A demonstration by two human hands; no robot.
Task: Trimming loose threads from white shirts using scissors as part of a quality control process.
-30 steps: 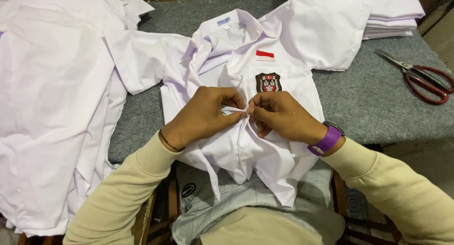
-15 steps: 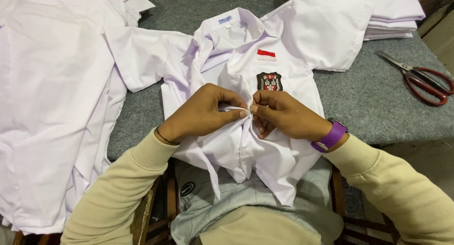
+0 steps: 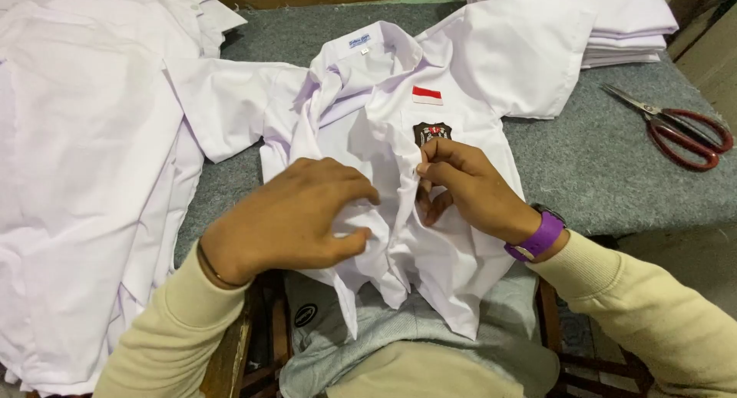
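A second ago I had both hands pinched together at the middle of the white shirt (image 3: 430, 237), fingertips meeting at the front edge. Now my left hand (image 3: 295, 217) has slid lower and leftward, spreading flat and gripping a fold of cloth, while my right hand (image 3: 468, 191) has moved up a little, fingertips just under the dark badge (image 3: 432, 132). The hands now sit apart.
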